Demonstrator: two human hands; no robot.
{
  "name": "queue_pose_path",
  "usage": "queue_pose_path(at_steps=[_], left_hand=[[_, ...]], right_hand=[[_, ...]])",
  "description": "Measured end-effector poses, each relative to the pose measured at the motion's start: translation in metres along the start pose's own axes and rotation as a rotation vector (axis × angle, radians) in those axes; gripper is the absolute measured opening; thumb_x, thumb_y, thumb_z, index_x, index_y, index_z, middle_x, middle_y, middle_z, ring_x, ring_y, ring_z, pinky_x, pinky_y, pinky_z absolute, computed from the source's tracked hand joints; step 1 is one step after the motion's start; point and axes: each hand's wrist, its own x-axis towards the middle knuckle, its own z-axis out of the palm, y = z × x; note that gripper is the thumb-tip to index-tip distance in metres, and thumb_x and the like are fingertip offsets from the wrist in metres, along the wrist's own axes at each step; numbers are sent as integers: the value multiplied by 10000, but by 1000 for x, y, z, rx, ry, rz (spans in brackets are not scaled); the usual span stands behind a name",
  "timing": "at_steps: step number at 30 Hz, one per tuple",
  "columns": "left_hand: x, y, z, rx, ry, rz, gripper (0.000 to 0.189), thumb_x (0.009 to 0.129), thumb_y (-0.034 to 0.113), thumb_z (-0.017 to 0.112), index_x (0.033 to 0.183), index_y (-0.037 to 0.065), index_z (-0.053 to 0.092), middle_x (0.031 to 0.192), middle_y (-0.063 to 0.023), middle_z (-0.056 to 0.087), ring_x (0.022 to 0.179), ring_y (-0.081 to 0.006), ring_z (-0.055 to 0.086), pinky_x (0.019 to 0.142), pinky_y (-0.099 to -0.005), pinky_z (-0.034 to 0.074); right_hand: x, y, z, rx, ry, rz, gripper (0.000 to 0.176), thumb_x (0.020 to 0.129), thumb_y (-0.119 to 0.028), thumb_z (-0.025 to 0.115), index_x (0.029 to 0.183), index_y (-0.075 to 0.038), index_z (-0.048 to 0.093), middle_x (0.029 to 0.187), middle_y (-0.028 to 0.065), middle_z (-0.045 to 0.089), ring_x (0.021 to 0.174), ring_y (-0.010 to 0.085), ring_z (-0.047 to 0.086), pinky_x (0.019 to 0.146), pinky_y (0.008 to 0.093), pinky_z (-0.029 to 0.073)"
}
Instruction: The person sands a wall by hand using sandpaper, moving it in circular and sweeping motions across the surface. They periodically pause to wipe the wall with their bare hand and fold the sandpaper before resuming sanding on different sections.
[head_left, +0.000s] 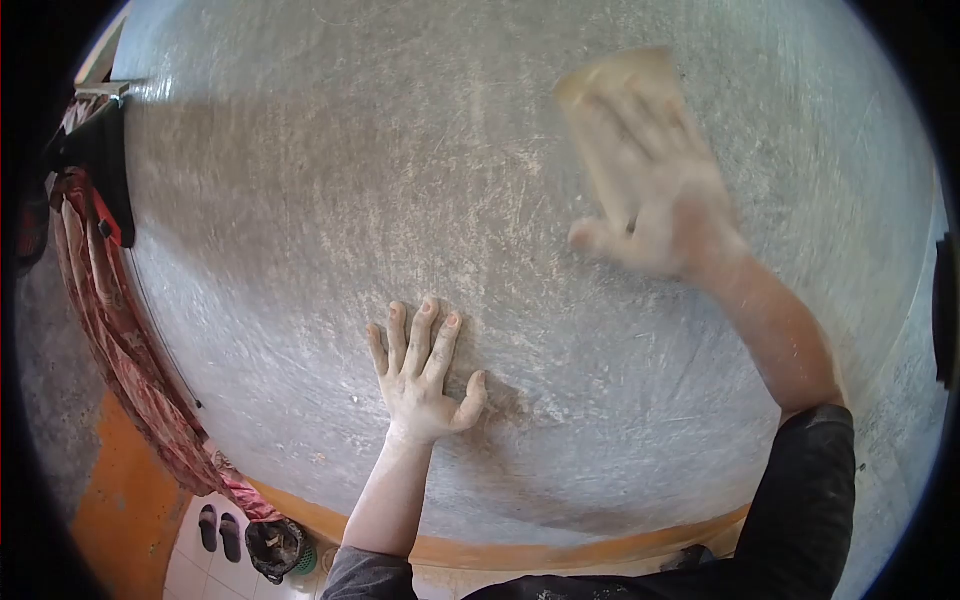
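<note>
My left hand (416,385) lies flat against the grey wall (330,230), fingers spread and coated in pale dust, holding nothing. Higher up and to the right, my right hand (665,190) presses a tan sheet of sandpaper (652,66) to the wall. Its fingers stretch over the sheet, and the thumb sticks out to the left. Motion blurs this hand and the sheet. Pale scratches and worn patches mark the wall between the two hands.
A red patterned curtain (125,340) hangs at the left, below a dark bag-like item (105,170). Dark slippers (230,537) and a lined green basket (280,550) stand on the tiled floor. An orange band (500,553) runs along the wall's foot.
</note>
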Motion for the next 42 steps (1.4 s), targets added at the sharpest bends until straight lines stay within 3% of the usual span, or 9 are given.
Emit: queue_pose_path(at_steps=[7, 13, 19, 22, 25, 30, 36, 39, 42], left_hand=[[0, -1, 1, 2, 6, -12, 782, 714, 326, 602, 1450, 109, 453, 1534, -165, 363, 1497, -371, 129, 1202, -547, -24], [-2, -1, 5, -6, 38, -22, 792, 721, 340, 604, 1458, 101, 439, 1537, -153, 360, 1498, -371, 124, 1201, -549, -29], [-5, -2, 4, 31, 49, -85, 804, 726, 358, 598, 1461, 80, 427, 1542, -145, 353, 1502, -364, 111, 1201, -540, -35], [-6, -2, 5, 21, 66, -104, 804, 738, 364, 589, 1462, 59, 419, 1545, -153, 345, 1503, -361, 108, 1200, -536, -37], [-6, 0, 5, 22, 81, -116, 801, 752, 364, 579, 1464, 39, 407, 1549, -164, 334, 1504, -356, 103, 1199, -531, -38], [-7, -2, 5, 37, 78, -131, 803, 765, 367, 572, 1471, 29, 391, 1557, -175, 315, 1508, -344, 92, 1199, -522, -40], [-8, 1, 4, 31, 92, -160, 812, 768, 379, 575, 1473, 25, 385, 1563, -184, 303, 1508, -345, 94, 1199, -521, -37], [-9, -1, 3, 44, 82, -156, 809, 768, 375, 578, 1470, 19, 388, 1564, -189, 300, 1507, -350, 95, 1198, -523, -31], [-9, -2, 4, 37, 96, -155, 796, 774, 370, 578, 1464, 15, 397, 1561, -193, 306, 1506, -356, 97, 1199, -526, -22]], right_hand=[[-32, -62, 33, 424, -309, -574, 977, 788, -666, 613, 1536, -137, 276, 1602, 112, 237, 1498, 282, 147, 1216, 513, 68], [18, -14, 10, -58, 50, 66, 982, 797, -647, 627, 1552, -165, 224, 1607, 103, 224, 1496, 277, 152, 1207, 529, 129], [-20, -60, 28, 309, -237, -470, 964, 815, -591, 637, 1548, -120, 224, 1595, 133, 241, 1492, 304, 158, 1207, 543, 111], [12, -21, 12, -99, 2, 15, 975, 803, -618, 642, 1549, -146, 229, 1596, 123, 240, 1497, 301, 133, 1208, 546, 102], [6, -35, 7, -15, -81, 19, 941, 827, -612, 622, 1550, -156, 228, 1598, 110, 240, 1497, 297, 133, 1212, 541, 105], [-36, -69, 41, 239, -268, -691, 803, 916, -619, 474, 1532, -140, 287, 1606, 95, 240, 1492, 277, 168, 1217, 516, 82], [4, -28, 3, -98, 17, 94, 819, 810, -513, 665, 1489, -147, 390, 1550, 105, 355, 1469, 256, 250, 1216, 488, 182], [-29, -69, 23, 380, -174, -423, 762, 843, -430, 636, 1472, -73, 396, 1537, 125, 373, 1457, 264, 278, 1206, 509, 194], [-26, -56, 25, 421, -156, -474, 779, 842, -424, 638, 1479, -63, 373, 1533, 130, 375, 1452, 303, 283, 1198, 527, 199]])
